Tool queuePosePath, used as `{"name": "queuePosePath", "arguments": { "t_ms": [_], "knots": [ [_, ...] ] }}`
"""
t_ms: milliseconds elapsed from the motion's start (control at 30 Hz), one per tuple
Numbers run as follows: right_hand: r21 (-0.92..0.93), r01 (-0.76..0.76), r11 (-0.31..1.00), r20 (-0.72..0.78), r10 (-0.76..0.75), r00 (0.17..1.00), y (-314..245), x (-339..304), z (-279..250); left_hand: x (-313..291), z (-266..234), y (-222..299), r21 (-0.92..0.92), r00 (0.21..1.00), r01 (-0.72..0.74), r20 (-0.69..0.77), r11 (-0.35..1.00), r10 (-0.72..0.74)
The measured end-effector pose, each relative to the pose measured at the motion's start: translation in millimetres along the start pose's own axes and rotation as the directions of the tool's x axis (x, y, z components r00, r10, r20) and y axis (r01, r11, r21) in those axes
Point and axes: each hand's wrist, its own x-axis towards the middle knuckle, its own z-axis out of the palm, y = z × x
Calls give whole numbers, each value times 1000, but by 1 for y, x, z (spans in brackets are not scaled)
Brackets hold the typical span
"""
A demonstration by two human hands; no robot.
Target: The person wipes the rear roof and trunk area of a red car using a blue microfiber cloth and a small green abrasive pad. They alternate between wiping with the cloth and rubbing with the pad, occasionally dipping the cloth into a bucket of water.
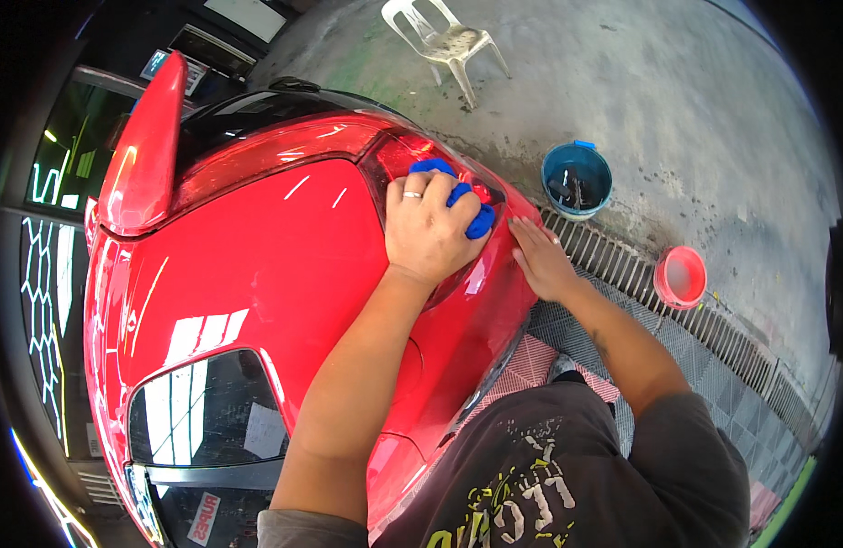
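Note:
My left hand (430, 224) is closed on a bunched blue cloth (479, 219), pressing it against the tail light (396, 160) of a glossy red car (284, 237). Parts of the cloth stick out past the fingers; the rest is hidden under the palm. To the right, my right hand (542, 260) lies flat with its fingers stretched out on the car's rear corner, below the light. It holds nothing that I can see.
A red spoiler (145, 155) rises from the car at the left. On the floor stand a blue bucket (547, 183) of dark water and a smaller pink bucket (660, 279), beside a metal drain grate (613, 262). A white plastic chair (458, 44) stands farther back.

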Motion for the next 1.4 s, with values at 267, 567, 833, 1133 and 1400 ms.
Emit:
{"name": "queuePosePath", "arguments": {
  "t_ms": [267,567,833,1133,1400],
  "knots": [
    [106,-71,992,-12,73,997,-11,-10,14,-2,-1,2,31,998,9,60,999,-11],
    [201,-329,923,-89,351,932,-29,27,-6,1,0,2,20,999,-2,40,1000,1],
    [-26,-387,922,-31,386,922,-103,1,5,-4,0,-1,18,1000,0,14,1000,0],
    [-5,-401,916,243,390,888,-97,23,-19,-9,2,-4,-9,1000,12,-6,1000,-12],
    [322,-200,925,-329,308,893,53,33,-6,-2,1,-1,-39,1000,12,3,999,-12]
  ]
}}
